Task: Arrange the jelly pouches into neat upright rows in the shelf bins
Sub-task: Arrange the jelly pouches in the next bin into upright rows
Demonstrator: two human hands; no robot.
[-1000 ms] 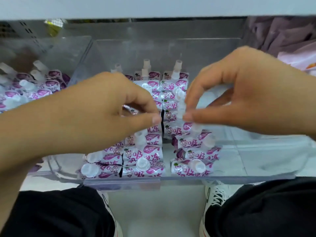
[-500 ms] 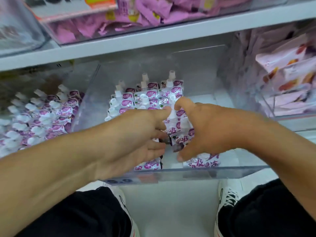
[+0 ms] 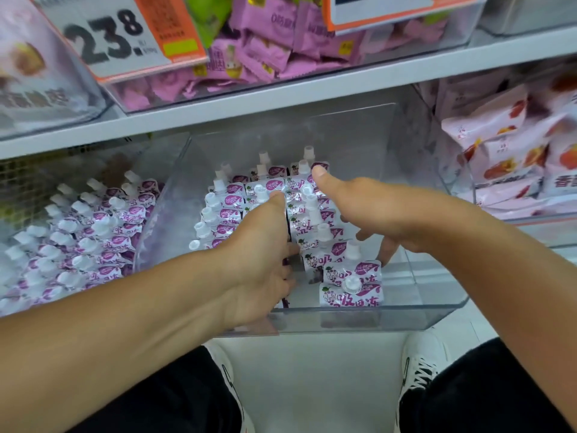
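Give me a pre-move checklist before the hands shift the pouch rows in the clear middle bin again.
1. Left hand on the middle row, thumb up: ok.
2. Right hand spread over the right row: ok.
3. Front pouch upright: not ok, it leans forward.
4. Left row caps lined up: ok.
5. Free room in the clear bin right of the rows: ok.
6. Pouches under the left hand upright: cannot tell, hidden.
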